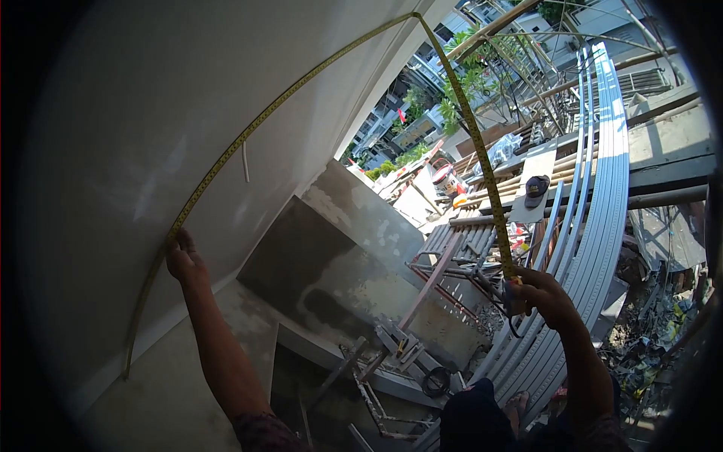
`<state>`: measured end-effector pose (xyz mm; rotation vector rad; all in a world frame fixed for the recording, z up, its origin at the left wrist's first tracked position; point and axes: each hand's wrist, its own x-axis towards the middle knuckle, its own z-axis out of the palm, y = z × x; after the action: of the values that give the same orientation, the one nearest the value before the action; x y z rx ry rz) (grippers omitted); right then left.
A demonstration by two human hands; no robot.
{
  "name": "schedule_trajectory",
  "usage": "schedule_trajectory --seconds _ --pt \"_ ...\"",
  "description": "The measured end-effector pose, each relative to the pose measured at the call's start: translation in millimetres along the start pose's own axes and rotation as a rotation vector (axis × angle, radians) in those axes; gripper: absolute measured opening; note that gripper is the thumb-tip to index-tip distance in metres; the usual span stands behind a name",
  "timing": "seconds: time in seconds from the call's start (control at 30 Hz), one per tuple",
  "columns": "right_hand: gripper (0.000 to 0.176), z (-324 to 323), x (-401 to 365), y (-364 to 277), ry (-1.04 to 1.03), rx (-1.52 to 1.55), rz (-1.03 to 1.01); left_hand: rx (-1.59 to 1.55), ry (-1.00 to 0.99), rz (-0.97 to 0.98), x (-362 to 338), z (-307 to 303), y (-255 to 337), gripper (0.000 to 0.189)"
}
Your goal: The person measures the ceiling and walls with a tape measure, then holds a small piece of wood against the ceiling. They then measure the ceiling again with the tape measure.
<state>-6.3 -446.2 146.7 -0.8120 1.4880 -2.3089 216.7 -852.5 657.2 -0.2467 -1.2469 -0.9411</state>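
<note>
A yellow tape measure blade [260, 120] runs in a long arc over the pale wall [143, 98]. It bends sharply near the wall's edge at the top, then drops to the tape measure case [515, 295]. My right hand [548, 298] is closed around that case, over the long metal profiles. At the left, my left hand [187, 260] pinches the blade close to the wall. Below this hand the blade continues down, and its end hangs near the wall's foot. My left fingertips are partly in shadow.
Long grey metal profiles [595, 218] lie along the right side. A dark cap [535, 190] rests on a board beside them. Scaffold frames [444, 275], a paint bucket [446, 179] and a coiled black cable [436, 382] are around. Rubble [663, 324] lies at the far right.
</note>
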Motion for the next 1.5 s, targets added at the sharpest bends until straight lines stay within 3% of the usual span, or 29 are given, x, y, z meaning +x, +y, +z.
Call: schedule_trajectory --seconds 0.23,0.3,0.5,0.93,1.5 --pt "0.051 1 2 0 0.012 -0.011 0.007 0.008 0.028 -0.026 -5 4 4 0.039" --pt "0.06 0 3 0 -0.009 -0.019 0.003 0.015 -0.009 -0.014 -5 3 3 0.041" --pt "0.047 1 2 -5 0.003 -0.008 0.003 0.026 -0.008 -0.002 -5 4 3 0.039" --pt "0.051 -2 4 2 -0.013 0.003 -0.057 0.028 0.035 -0.025 -2 2 0 0.042" --pt "0.06 -4 5 7 0.001 -0.02 0.021 0.039 -0.104 -0.026 38 -34 -16 0.043"
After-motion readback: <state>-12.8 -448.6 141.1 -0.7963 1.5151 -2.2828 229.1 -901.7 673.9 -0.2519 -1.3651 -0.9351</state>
